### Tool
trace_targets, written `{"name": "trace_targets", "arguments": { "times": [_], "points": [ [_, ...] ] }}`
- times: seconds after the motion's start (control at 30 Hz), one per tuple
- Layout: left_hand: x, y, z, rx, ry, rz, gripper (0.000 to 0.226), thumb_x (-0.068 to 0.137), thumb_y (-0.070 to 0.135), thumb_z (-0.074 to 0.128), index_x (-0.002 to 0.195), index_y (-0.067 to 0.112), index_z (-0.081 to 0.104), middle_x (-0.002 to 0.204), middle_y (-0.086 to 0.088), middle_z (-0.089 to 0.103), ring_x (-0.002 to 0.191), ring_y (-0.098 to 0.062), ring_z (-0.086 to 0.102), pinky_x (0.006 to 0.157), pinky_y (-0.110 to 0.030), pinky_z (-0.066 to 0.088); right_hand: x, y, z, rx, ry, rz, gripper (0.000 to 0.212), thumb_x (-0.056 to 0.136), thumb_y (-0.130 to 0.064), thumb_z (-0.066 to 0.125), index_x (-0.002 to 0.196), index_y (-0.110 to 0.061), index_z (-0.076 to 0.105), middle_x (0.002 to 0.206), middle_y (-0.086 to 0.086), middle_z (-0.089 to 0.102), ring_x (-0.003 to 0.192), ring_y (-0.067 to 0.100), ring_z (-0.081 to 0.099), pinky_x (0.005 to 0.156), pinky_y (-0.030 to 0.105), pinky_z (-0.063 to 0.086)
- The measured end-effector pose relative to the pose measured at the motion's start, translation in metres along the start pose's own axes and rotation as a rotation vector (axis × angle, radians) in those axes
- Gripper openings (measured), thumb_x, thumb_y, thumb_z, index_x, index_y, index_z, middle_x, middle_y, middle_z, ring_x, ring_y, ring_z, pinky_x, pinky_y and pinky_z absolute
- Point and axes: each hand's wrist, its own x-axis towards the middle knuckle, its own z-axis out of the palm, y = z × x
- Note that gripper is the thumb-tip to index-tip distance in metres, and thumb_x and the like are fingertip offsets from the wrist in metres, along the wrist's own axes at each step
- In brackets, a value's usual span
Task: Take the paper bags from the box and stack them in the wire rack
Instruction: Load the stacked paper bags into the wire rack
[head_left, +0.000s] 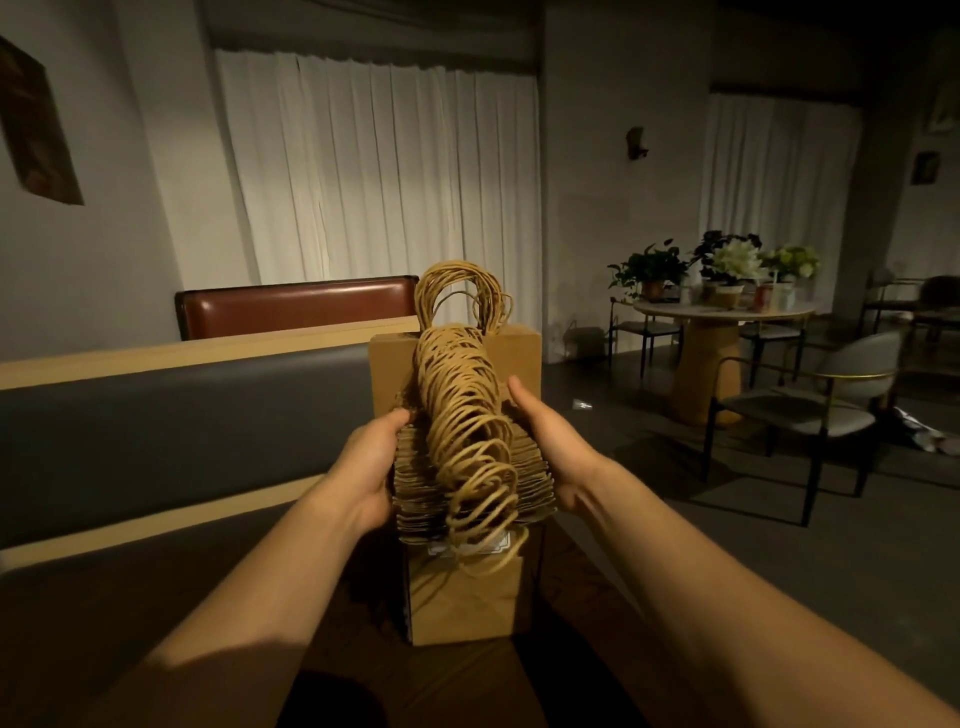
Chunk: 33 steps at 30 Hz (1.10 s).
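While both hands hold it, the stack of bags sits upright in front of the person, over a dark desk.
Bags: a thick stack of brown paper bags (470, 467), folded flat and pressed together, edges fanned out toward the camera.
Handles: twisted paper loops (462, 395) running along the top of the stack, the far ones standing up in an arch.
Left hand: the left hand (366, 467) presses on the stack's left side, fingers curled round its edge, thumb on top near the loops.
Right hand: the right hand (550, 447) clasps the right side, thumb lying up along the far bags, fingers hidden behind the stack.
Front bag: its folded bottom (462, 597) faces the camera below the fanned edges.
Desk: dark wood (156, 597) under both forearms.
Rack: a thin dark upright shows beside the stack; whether it is the rack, I cannot tell.
Room: white curtains (384, 171), a bench back (296, 306), a round table (722, 312) with 3 plants (727, 260), grey chair (831, 395).
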Motion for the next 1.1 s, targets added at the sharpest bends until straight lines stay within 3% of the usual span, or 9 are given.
{"name": "trace_targets", "arguments": {
  "times": [0.2, 0.3, 0.43, 0.53, 0.67, 0.87, 0.93, 1.0, 1.1],
  "points": [
    [0.004, 0.005, -0.001, -0.013, -0.037, 0.122, 0.035, 0.102, 0.007, 0.039, 0.131, 0.012, 0.059, 0.11, -0.016, 0.074, 0.096, -0.03, 0.072, 0.074, -0.038, 0.057, 0.003, -0.003, -0.007, 0.013, 0.019, -0.039, 0.048, 0.097, -0.064, 0.037, 0.113, -0.027, 0.06, 0.103, 0.003, 0.07, 0.1, 0.023, 0.066, 0.078, 0.037, 0.049],
    [-0.002, -0.008, -0.005, 0.004, -0.073, 0.101, 0.035, 0.1, 0.032, 0.052, 0.131, 0.018, 0.061, 0.114, -0.012, 0.073, 0.101, -0.027, 0.071, 0.084, -0.042, 0.056, 0.003, 0.01, -0.011, -0.006, 0.003, 0.0, 0.052, 0.098, -0.064, 0.032, 0.105, -0.025, 0.065, 0.092, 0.002, 0.075, 0.092, 0.022, 0.068, 0.073, 0.035, 0.049],
    [-0.003, -0.019, -0.009, -0.035, -0.094, 0.084, 0.08, 0.077, 0.065, 0.072, 0.145, 0.032, 0.048, 0.143, -0.006, 0.057, 0.126, -0.029, 0.059, 0.108, -0.054, 0.043, 0.012, 0.022, -0.009, -0.017, 0.062, -0.026, 0.056, 0.097, -0.064, 0.034, 0.127, -0.025, 0.06, 0.1, -0.001, 0.076, 0.1, 0.019, 0.069, 0.081, 0.035, 0.051],
    [-0.016, -0.021, -0.002, -0.056, -0.107, 0.031, 0.057, 0.089, 0.065, 0.054, 0.123, 0.02, 0.065, 0.118, -0.013, 0.072, 0.112, -0.032, 0.067, 0.095, -0.048, 0.052, 0.014, 0.027, -0.011, -0.021, 0.059, -0.055, 0.051, 0.099, -0.062, 0.029, 0.119, -0.027, 0.061, 0.103, -0.003, 0.072, 0.097, 0.013, 0.066, 0.075, 0.028, 0.047],
    [-0.017, -0.022, 0.002, -0.022, -0.139, 0.054, 0.053, 0.092, 0.066, 0.045, 0.115, 0.026, 0.07, 0.117, -0.012, 0.073, 0.112, -0.031, 0.067, 0.103, -0.051, 0.046, 0.011, 0.029, -0.017, -0.076, 0.053, -0.058, 0.039, 0.102, -0.058, 0.024, 0.113, -0.035, 0.054, 0.093, -0.009, 0.066, 0.081, 0.004, 0.062, 0.062, 0.018, 0.049],
    [-0.015, -0.026, 0.001, -0.081, -0.137, 0.101, 0.044, 0.098, 0.062, 0.035, 0.095, 0.033, 0.068, 0.102, -0.003, 0.077, 0.1, -0.022, 0.068, 0.086, -0.04, 0.05, 0.015, 0.032, -0.017, -0.107, 0.077, -0.061, 0.042, 0.101, -0.06, 0.025, 0.101, -0.032, 0.057, 0.094, -0.008, 0.065, 0.086, 0.006, 0.06, 0.072, 0.022, 0.046],
    [-0.016, -0.027, 0.001, -0.091, -0.127, 0.095, 0.043, 0.098, 0.061, 0.035, 0.094, 0.031, 0.066, 0.097, -0.002, 0.077, 0.095, -0.021, 0.068, 0.08, -0.039, 0.051, 0.016, 0.032, -0.013, -0.103, 0.096, -0.069, 0.042, 0.099, -0.062, 0.029, 0.099, -0.032, 0.059, 0.101, -0.003, 0.067, 0.097, 0.014, 0.062, 0.091, 0.032, 0.047],
    [-0.017, -0.026, 0.002, -0.118, -0.123, 0.074, 0.047, 0.097, 0.064, 0.037, 0.098, 0.028, 0.067, 0.105, -0.007, 0.075, 0.099, -0.026, 0.067, 0.085, -0.042, 0.051, 0.018, 0.033, -0.009, -0.073, 0.126, -0.064, 0.046, 0.096, -0.066, 0.035, 0.103, -0.029, 0.061, 0.114, 0.004, 0.069, 0.113, 0.023, 0.061, 0.11, 0.042, 0.039],
    [-0.022, -0.02, 0.004, -0.026, -0.147, 0.055, 0.054, 0.092, 0.071, 0.038, 0.111, 0.03, 0.068, 0.119, -0.011, 0.071, 0.111, -0.03, 0.064, 0.102, -0.049, 0.047, 0.017, 0.033, -0.011, -0.114, 0.147, -0.063, 0.05, 0.098, -0.065, 0.031, 0.106, -0.026, 0.06, 0.11, 0.004, 0.069, 0.105, 0.02, 0.062, 0.104, 0.035, 0.039]
  ]
}}
